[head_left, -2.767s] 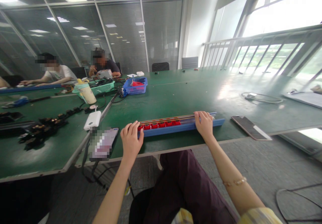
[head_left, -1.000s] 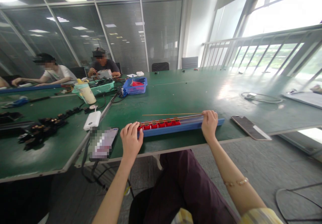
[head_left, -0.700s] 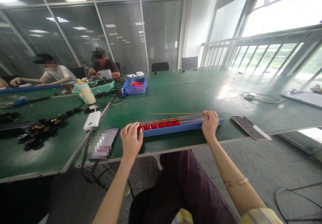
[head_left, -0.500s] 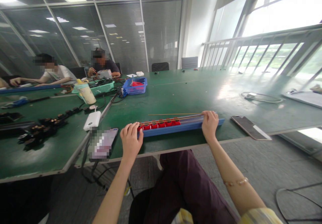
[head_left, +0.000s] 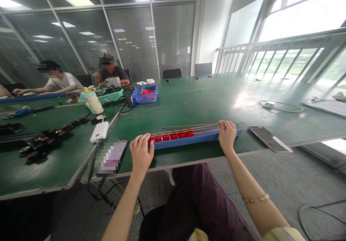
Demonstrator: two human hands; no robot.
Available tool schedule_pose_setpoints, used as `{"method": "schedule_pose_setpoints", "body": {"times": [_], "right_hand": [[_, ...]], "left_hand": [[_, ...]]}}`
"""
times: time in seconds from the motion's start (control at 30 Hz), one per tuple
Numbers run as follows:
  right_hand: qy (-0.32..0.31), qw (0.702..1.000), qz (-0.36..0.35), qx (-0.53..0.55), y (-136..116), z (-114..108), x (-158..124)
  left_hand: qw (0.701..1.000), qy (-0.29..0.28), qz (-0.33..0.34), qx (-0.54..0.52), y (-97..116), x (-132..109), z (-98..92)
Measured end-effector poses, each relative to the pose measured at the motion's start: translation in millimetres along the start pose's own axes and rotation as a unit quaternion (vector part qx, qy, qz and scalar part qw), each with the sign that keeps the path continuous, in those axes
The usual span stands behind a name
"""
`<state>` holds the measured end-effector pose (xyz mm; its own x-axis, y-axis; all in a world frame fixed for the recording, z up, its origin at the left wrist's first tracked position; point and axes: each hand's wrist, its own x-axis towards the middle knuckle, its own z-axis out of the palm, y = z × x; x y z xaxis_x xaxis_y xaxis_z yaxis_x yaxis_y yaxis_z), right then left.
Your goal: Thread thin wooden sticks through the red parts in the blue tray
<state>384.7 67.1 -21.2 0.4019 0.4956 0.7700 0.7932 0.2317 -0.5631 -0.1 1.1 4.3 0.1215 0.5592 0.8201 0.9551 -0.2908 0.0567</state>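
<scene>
A long blue tray point(head_left: 189, 142) lies along the near edge of the green table point(head_left: 194, 104). A row of several red parts point(head_left: 173, 135) fills its left half. My left hand point(head_left: 141, 154) curls over the tray's left end, fingers bent against it. My right hand point(head_left: 226, 135) rests on the tray near its right end, fingers closed on the end of thin copper-coloured rods point(head_left: 189, 127). One rod is lifted slightly above the tray and points left.
A phone point(head_left: 111, 157) and a white power bank point(head_left: 99, 131) lie left of my left hand; another phone point(head_left: 269, 138) lies to the right. Further back are a blue basket point(head_left: 145, 94), a green basket point(head_left: 108, 96), a cup point(head_left: 92, 101), black cabled parts point(head_left: 45, 140). Two people sit far left.
My right hand slid right along the tray and lifted a thin rod above it. The rod has since come lower, close to the tray. My left hand stayed put.
</scene>
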Motion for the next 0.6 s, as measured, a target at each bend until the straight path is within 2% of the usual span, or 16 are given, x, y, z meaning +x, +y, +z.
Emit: {"method": "schedule_pose_setpoints", "body": {"times": [0.13, 0.2, 0.3, 0.4, 0.47, 0.6], "right_hand": [[-0.004, 1.000, -0.024, 0.009, 8, 2, 33], [-0.032, 0.998, -0.041, 0.033, 13, 8, 56], [-0.116, 0.990, -0.045, 0.069, 24, 22, 82], [-0.190, 0.979, -0.025, 0.066, 35, 35, 88], [-0.263, 0.963, -0.020, 0.051, 41, 41, 86], [-0.324, 0.946, -0.004, 0.024, 52, 48, 80]], "left_hand": [[1.000, 0.001, 0.008, 0.007, -1, 0, -0.3], [1.000, 0.004, 0.008, 0.010, -2, 1, -0.3], [1.000, 0.006, 0.010, 0.014, -3, 1, -0.3], [1.000, 0.012, 0.018, 0.023, -4, 1, 0.0], [0.999, 0.019, 0.025, 0.028, -4, 2, 0.5], [0.999, 0.023, 0.026, 0.032, -6, 2, 0.5]]}}
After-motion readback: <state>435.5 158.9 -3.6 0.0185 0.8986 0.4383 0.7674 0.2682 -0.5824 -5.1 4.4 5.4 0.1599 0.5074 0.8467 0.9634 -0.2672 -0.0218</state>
